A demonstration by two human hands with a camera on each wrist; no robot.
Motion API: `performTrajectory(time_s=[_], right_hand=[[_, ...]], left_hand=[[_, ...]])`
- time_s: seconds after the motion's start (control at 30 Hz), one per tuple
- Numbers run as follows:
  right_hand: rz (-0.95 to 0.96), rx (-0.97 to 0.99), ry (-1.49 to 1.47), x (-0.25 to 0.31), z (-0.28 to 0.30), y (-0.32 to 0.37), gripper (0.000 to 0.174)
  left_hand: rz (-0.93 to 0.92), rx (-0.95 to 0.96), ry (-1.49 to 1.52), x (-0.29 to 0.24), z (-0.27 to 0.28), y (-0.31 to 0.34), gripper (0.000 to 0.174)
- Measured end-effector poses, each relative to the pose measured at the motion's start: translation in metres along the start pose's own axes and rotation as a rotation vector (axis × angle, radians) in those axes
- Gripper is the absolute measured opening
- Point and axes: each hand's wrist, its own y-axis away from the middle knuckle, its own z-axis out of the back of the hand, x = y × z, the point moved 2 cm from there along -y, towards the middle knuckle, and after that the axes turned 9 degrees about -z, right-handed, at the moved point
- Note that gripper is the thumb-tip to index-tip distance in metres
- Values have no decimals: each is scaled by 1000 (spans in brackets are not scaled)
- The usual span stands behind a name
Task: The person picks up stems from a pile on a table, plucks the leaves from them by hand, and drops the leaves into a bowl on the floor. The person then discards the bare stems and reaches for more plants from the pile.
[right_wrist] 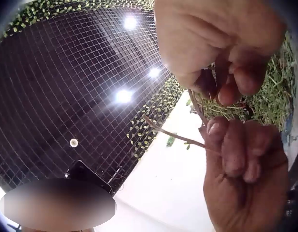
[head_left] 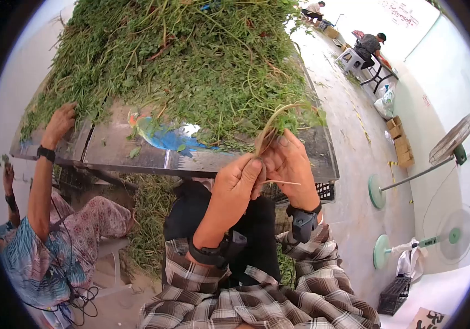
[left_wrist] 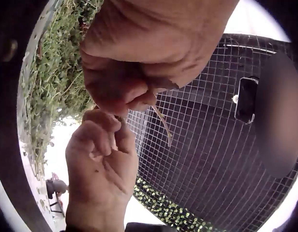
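Both hands meet in front of the chest, over the table's near edge. My left hand (head_left: 234, 178) pinches a thin bare stem (right_wrist: 173, 135), whose free end sticks out past the fingers. Close against it, my right hand (head_left: 292, 167) grips a plant stalk (head_left: 272, 122) between thumb and fingers. This stalk arcs upward and ends in a few green leaves (head_left: 316, 116). In the left wrist view the right hand (left_wrist: 103, 159) shows below the left hand (left_wrist: 144, 43), their fingertips together. The curled fingers hide where the stems are held.
A large heap of leafy green stems (head_left: 180, 66) covers most of the dark table (head_left: 125, 137). At left, another person's hand (head_left: 61, 120) reaches to the heap. More greens (head_left: 153, 214) lie below the table. Standing fans (head_left: 454, 236), cardboard boxes (head_left: 402, 145) and a black crate (head_left: 394, 294) are at right.
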Motion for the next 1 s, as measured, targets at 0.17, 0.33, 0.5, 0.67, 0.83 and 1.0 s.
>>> performTrajectory(time_s=[0.17,0.33,0.5,0.67,0.83,1.0], right_hand=[[-102,170,78,8,5,-3,24],[-66,182,65,1,16,-10,27],[143,-47,574,-8,13,-8,19],[89,7,565,-15,13,-4,16],[-18,-30,-26,-29,16,-7,15],[133,-203,-416,-1,83,-19,14]], left_hand=[[77,63,108,9,-4,2,28],[129,51,150,21,-3,2,28],[97,-141,164,25,-6,-2,26],[45,-212,55,24,1,-2,21],[105,-242,195,26,-3,0,21],[97,-291,292,17,6,0,22]])
